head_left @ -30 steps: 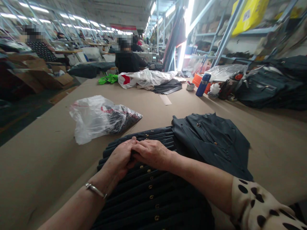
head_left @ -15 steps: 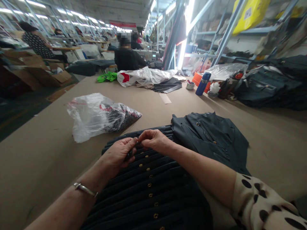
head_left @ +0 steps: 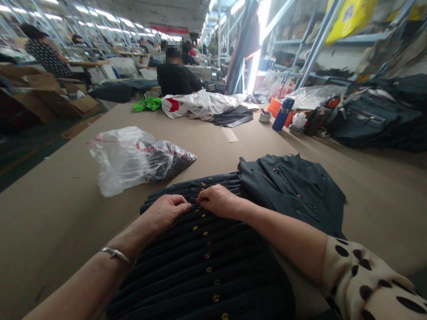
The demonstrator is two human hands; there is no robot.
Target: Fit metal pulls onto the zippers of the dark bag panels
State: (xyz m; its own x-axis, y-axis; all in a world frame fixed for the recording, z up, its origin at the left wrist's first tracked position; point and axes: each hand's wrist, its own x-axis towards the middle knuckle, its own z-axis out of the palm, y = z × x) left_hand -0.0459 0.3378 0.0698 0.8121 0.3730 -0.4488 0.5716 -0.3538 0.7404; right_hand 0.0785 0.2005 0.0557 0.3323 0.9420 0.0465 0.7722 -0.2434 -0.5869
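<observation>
Dark overlapping strips (head_left: 187,258) lie in a stack in front of me, with a row of gold-coloured metal fittings (head_left: 207,256) running down the middle. My left hand (head_left: 167,211) is low over the stack's far part, thumb and fingers pinched together. Close by on its right, my right hand (head_left: 218,201) also pinches, fingertips pointing down at the strips near the row of fittings. Whatever sits between the fingertips is too small and hidden to name. Touching the stack's far right corner is a dark leather-like piece (head_left: 310,191) with zips and gold fittings.
A clear plastic bag (head_left: 116,155) of small black items lies on the brown table (head_left: 66,200) at left. Farther back are a white plastic bag (head_left: 196,104), a blue bottle (head_left: 283,114), a small cup (head_left: 265,117) and dark bags (head_left: 373,115). A person (head_left: 176,80) sits beyond.
My hands have come slightly apart and down onto the strips. The dark item that showed under my left fingers is no longer visible there. More fittings show beyond my right hand.
</observation>
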